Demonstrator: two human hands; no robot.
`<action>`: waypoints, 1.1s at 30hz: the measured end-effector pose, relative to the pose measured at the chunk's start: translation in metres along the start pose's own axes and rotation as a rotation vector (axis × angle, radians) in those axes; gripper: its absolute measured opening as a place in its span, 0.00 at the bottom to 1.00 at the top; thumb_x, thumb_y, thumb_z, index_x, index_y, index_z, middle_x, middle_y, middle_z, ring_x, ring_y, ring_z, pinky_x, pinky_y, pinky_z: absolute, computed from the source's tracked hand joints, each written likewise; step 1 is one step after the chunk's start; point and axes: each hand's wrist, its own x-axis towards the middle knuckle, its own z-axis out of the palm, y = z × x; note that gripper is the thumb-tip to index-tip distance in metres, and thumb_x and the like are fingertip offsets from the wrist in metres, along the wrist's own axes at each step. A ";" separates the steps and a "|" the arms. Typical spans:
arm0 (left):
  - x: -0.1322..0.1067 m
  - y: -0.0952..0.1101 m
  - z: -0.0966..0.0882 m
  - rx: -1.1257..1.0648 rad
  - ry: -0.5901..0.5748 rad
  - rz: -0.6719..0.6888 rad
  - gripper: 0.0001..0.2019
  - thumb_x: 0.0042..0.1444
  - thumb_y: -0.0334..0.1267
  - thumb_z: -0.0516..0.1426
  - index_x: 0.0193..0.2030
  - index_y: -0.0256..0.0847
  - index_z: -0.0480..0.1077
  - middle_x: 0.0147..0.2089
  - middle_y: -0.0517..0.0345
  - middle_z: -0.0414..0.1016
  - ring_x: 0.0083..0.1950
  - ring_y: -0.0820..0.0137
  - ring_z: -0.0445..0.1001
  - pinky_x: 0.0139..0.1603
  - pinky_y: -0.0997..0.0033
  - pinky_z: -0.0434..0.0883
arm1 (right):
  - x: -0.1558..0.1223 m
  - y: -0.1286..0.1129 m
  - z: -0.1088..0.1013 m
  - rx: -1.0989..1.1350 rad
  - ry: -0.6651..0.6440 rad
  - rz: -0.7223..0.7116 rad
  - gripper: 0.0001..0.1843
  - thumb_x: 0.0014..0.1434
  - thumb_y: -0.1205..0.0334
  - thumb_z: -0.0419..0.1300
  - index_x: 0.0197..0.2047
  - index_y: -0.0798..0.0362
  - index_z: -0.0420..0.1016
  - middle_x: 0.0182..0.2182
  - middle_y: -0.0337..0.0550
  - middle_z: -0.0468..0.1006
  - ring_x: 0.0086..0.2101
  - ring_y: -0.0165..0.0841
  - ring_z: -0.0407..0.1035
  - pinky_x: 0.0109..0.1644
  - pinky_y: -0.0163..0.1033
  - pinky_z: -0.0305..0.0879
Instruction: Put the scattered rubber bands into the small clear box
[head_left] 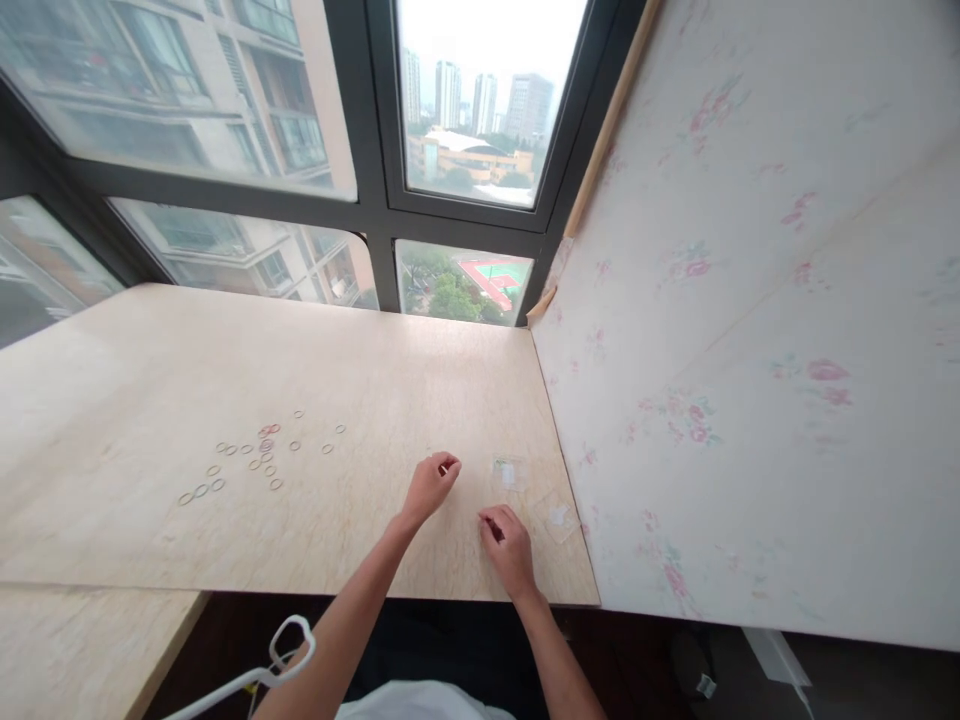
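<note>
Over the pale stone-patterned sill, my left hand (433, 487) is closed, thumb and fingertips drawn together. Anything in its pinch is too small to make out. Lower and to its right is my right hand (510, 548), also closed in a pinch, with its contents hidden or too small to tell. The hands are apart. Closest to my right hand is a small clear plastic packet (509, 473) with a white label, and a second clear packet (559, 516) lies beside the wall. Several thin rings (265, 446) are scattered to the left, a few of them reddish, the others pale or greenish.
The sill (360, 380) runs back to dark window frames (465, 218). A wall with floral paper (690, 330) bounds the right side. At the lower left, a white looped handle-like object (294, 640) sticks up near my left forearm, below the sill's front edge.
</note>
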 end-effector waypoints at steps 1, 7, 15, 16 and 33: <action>-0.011 -0.008 -0.002 -0.008 0.027 -0.027 0.11 0.58 0.38 0.50 0.33 0.39 0.72 0.34 0.56 0.78 0.34 0.70 0.73 0.37 0.72 0.69 | 0.000 0.000 0.000 -0.007 -0.002 -0.006 0.09 0.60 0.67 0.53 0.36 0.52 0.76 0.32 0.43 0.75 0.32 0.33 0.70 0.37 0.36 0.66; -0.070 -0.040 -0.019 -0.051 0.143 -0.053 0.10 0.59 0.39 0.50 0.37 0.41 0.71 0.36 0.55 0.76 0.36 0.69 0.74 0.39 0.70 0.70 | -0.002 0.003 0.002 -0.057 -0.023 -0.017 0.10 0.62 0.62 0.53 0.36 0.52 0.76 0.33 0.45 0.76 0.31 0.35 0.70 0.35 0.38 0.66; -0.113 -0.076 -0.041 -0.153 0.263 -0.028 0.09 0.60 0.36 0.49 0.41 0.42 0.70 0.37 0.54 0.74 0.36 0.68 0.72 0.39 0.67 0.70 | -0.001 0.001 0.006 -0.124 -0.046 0.049 0.10 0.57 0.59 0.55 0.33 0.53 0.75 0.31 0.44 0.76 0.28 0.34 0.68 0.32 0.37 0.66; -0.116 -0.080 -0.043 -0.177 0.264 0.001 0.09 0.61 0.35 0.49 0.41 0.41 0.70 0.37 0.54 0.74 0.36 0.68 0.72 0.38 0.68 0.70 | 0.001 -0.001 0.008 -0.124 -0.049 0.066 0.10 0.56 0.59 0.55 0.33 0.53 0.75 0.31 0.44 0.76 0.28 0.34 0.68 0.32 0.37 0.66; -0.125 -0.090 -0.045 -0.325 0.254 0.114 0.11 0.47 0.23 0.51 0.34 0.37 0.70 0.32 0.57 0.68 0.29 0.74 0.64 0.29 0.75 0.60 | 0.095 -0.151 0.178 0.121 -0.365 -0.233 0.09 0.52 0.70 0.50 0.32 0.53 0.71 0.27 0.37 0.70 0.25 0.28 0.61 0.30 0.32 0.60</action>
